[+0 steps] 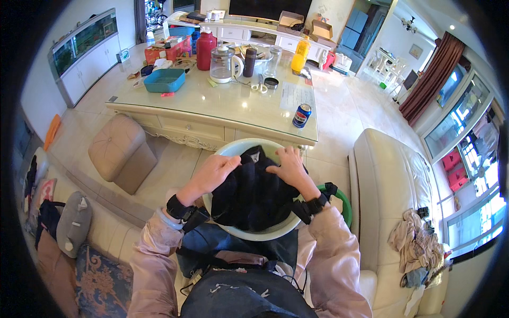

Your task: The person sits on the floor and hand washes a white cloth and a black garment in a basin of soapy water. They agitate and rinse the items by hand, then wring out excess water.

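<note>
A black garment [250, 194] with a pale label near its upper edge lies bunched in a large pale basin [262, 237] before me. My left hand [216, 171] pinches the garment's upper left edge between thumb and fingers. Over the upper right of the cloth is my right hand [290, 165], its thumb and fingers spread apart. Its fingertips are close to the basin's far rim, and whether they touch the fabric is hard to tell. Cloth covers most of the basin's inside.
Beyond the basin stands a glass-topped coffee table [222, 101] carrying a blue soda can [302, 115], scissors [259, 85] and a glass kettle [222, 65]. A green tub [345, 206] sits beside the basin. A tufted stool [119, 155] is at left, a sofa [391, 175] at right.
</note>
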